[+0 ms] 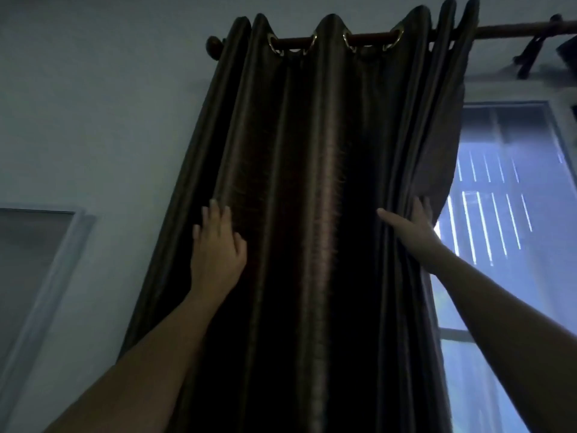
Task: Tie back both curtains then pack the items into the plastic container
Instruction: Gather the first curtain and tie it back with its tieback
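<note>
A dark brown eyelet curtain (312, 189) hangs in gathered folds from a wooden rod (512, 28). My left hand (217, 245) lies flat on the curtain's left folds, fingers straight and pointing up. My right hand (412, 226) is at the curtain's right edge, thumb spread across the front and fingers reaching behind the bunched fabric. No tie-back, plastic container or second curtain is visible.
A bright window (505, 195) with bars outside shows to the right of the curtain. A pale wall (103, 98) fills the left, with a white-framed pane (37, 264) at the lower left. Something dark hangs from the rod's right end (530, 54).
</note>
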